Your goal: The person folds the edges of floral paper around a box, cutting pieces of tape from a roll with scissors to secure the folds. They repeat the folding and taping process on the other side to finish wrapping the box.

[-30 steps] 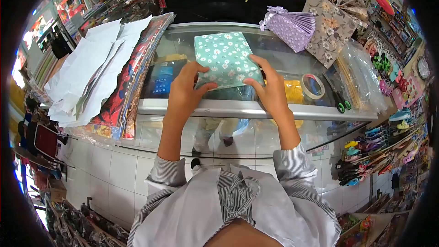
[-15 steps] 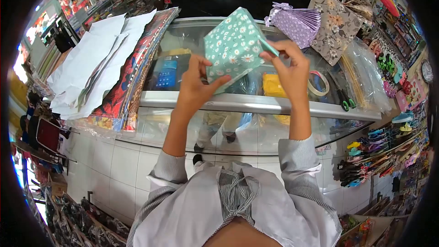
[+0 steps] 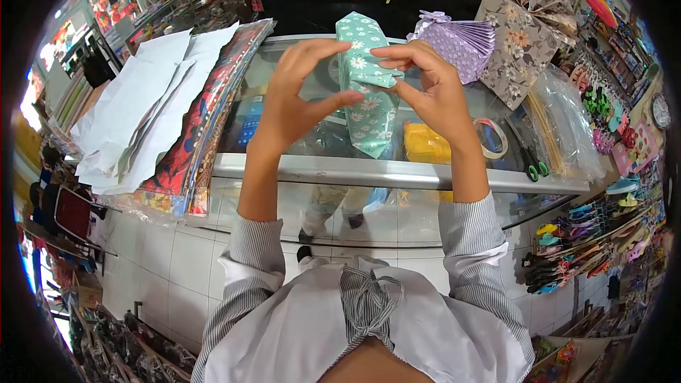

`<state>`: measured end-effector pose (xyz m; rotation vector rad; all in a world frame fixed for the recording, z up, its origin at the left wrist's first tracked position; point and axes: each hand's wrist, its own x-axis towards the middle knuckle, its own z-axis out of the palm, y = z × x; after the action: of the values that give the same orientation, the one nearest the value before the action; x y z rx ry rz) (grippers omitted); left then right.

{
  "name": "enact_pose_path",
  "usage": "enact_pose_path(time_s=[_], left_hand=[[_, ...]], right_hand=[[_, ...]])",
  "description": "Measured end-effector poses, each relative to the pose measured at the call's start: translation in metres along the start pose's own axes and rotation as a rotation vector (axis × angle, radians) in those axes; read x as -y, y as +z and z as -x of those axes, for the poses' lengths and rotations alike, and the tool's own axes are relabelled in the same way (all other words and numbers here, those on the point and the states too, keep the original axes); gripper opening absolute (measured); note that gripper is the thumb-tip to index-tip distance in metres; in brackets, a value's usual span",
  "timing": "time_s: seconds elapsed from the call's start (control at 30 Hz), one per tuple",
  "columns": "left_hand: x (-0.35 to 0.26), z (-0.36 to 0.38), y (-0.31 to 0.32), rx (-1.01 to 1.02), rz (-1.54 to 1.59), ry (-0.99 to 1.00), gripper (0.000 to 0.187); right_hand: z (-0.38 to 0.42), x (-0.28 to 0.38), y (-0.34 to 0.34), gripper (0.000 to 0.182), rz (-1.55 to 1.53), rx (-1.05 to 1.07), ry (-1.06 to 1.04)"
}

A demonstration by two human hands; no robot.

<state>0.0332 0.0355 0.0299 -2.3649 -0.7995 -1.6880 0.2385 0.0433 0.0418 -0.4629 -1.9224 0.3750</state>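
Observation:
A gift package in green daisy-print wrapping paper (image 3: 370,110) stands with a narrow side toward me, over the glass counter. My right hand (image 3: 434,85) pinches a folded flap of paper at its right side, thumb below and fingers above. My left hand (image 3: 298,89) curves around the left side in a wide C, thumb and fingers well apart, fingertips overlapping the package's left edge. A yellow packet (image 3: 425,143) lies near my right wrist, and a roll of clear tape (image 3: 491,138) is just right of it.
White paper sheets (image 3: 135,113) lie over patterned wrapping sheets (image 3: 202,113) on the left. A purple pleated package (image 3: 457,46) and a brown floral package (image 3: 521,35) stand back right. Scissors with green handles (image 3: 537,169) lie near the metal counter edge (image 3: 326,168).
The package has turned from its broad face to a narrow side. My left hand's grip has loosened and moved higher, while my right hand has shifted slightly left with the flap.

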Motion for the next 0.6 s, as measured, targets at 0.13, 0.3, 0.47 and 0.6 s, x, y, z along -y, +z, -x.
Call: enact_pose_path(time_s=[0.13, 0.3, 0.47, 0.6], left_hand=[[0.004, -0.008, 0.008, 0.172, 0.104, 0.117, 0.029], [0.001, -0.003, 0.018, 0.052, 0.140, 0.072, 0.022], [0.000, -0.001, 0.022, 0.032, 0.127, 0.073, 0.021], [-0.002, -0.003, 0.020, 0.051, 0.101, 0.048, 0.021]], right_hand=[[0.006, 0.003, 0.001, 0.027, -0.041, -0.068, 0.040], [0.020, 0.011, 0.000, 0.024, 0.207, -0.133, -0.097], [0.028, 0.018, 0.021, 0.018, 0.304, -0.344, -0.068], [0.030, 0.013, 0.031, 0.017, 0.180, -0.430, -0.070]])
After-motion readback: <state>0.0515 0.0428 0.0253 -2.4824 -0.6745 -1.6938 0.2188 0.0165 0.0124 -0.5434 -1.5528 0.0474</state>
